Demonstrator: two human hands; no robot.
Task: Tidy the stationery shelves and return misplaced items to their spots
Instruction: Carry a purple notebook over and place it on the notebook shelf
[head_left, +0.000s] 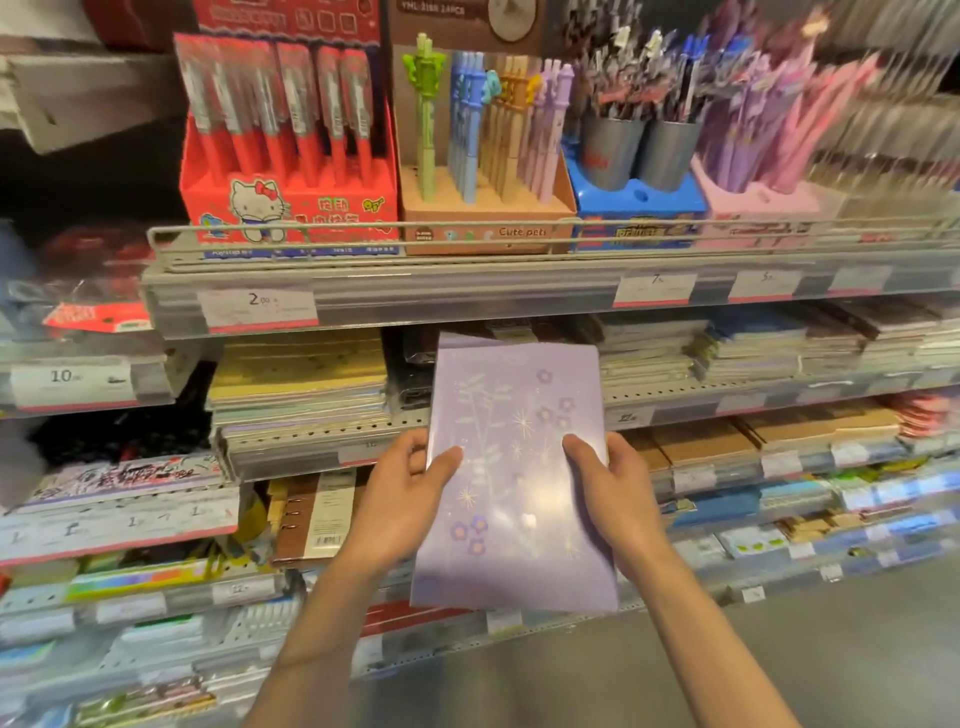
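You hold a lilac notebook (514, 467) upright in front of the shelves, one hand on each long edge. Your left hand (410, 488) grips the left edge, thumb across the cover and fingers curled behind it. Your right hand (613, 483) grips the right edge in the same way, thumb on the cover. The cover is glossy, printed with pale leaves, starbursts and small purple flowers, and its top edge reaches up to just below the front lip of the pen shelf (467, 291). Directly behind the notebook, at middle height, there is a dark gap between two notebook stacks: a tall stack with yellow and tan covers (301, 389) to the left, and flatter mixed stacks (727, 348) to the right. On the pen shelf above, behind a wire rail, stand from left to right a red cat-print pen box (291, 208), a tan box marked "Cute pets" (488, 208) with animal-topped pens, a blue box (639, 208) carrying two grey cups of pens, and a pink box (758, 202). A brown ring binder (311, 514) stands on the lower shelf just left of your left wrist. Price tags on the shelf lips are too blurred to read fully.
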